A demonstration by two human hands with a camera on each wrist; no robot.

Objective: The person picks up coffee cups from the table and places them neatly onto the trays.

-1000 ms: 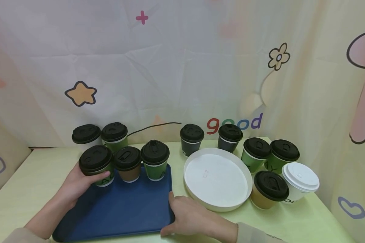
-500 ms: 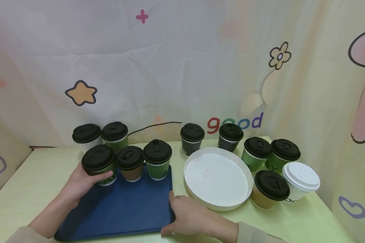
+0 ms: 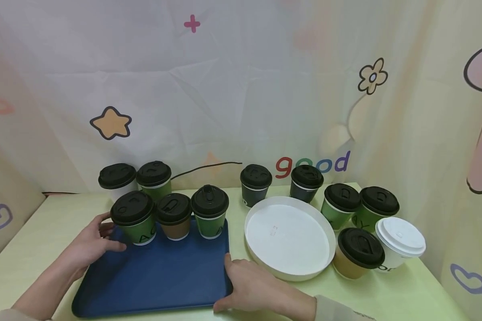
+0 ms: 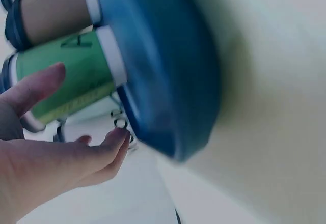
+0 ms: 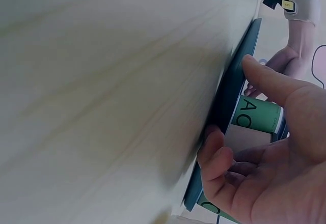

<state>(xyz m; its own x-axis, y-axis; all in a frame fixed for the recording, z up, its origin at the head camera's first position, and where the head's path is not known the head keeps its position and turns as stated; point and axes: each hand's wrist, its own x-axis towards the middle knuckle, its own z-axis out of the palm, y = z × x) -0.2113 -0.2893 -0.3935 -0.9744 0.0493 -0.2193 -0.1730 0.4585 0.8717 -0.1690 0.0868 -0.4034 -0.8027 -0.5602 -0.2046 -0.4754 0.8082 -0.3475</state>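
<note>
The left hand (image 3: 87, 243), thumb and fingers spread, is just beside the leftmost green cup (image 3: 138, 231) on the blue tray (image 3: 156, 281). The right hand (image 3: 251, 285) grips the tray's near right corner, on the worktop (image 3: 16, 249).

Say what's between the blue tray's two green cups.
A brown cup stands between the left green cup and the right green cup; the head view shows it.

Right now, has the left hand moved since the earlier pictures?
Yes. Against the printed star on the curtain, the left hand has shifted left in the head view.
</note>
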